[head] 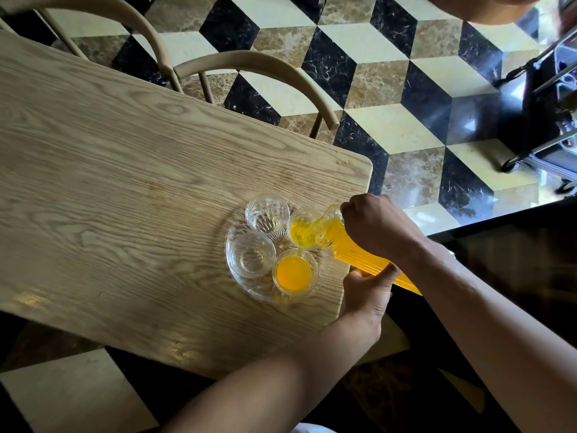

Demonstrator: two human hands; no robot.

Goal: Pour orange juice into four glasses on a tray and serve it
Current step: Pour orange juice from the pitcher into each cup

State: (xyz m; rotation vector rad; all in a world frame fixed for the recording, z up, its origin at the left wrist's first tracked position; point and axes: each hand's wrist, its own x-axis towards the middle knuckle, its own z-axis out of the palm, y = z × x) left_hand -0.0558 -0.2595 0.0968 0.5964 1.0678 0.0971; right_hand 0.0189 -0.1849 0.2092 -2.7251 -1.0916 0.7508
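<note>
A round clear glass tray (pixel 239 278) sits near the right end of the wooden table (pixel 125 182) and carries several glasses. The nearest glass (pixel 294 272) is full of orange juice. The far right glass (pixel 302 228) holds some juice, and a stream runs into it from the tilted ribbed jug of orange juice (pixel 359 257). Two glasses on the left, the near one (pixel 252 254) and the far one (pixel 267 213), hold no juice. My right hand (pixel 374 226) grips the jug near its neck. My left hand (pixel 367 290) supports the jug's body from below.
Two curved wooden chair backs (pixel 259 65) stand along the table's far side. A few juice drops (pixel 342 162) lie near the table's far right corner. A dark wheeled cart (pixel 543 129) stands on the patterned tile floor at the right.
</note>
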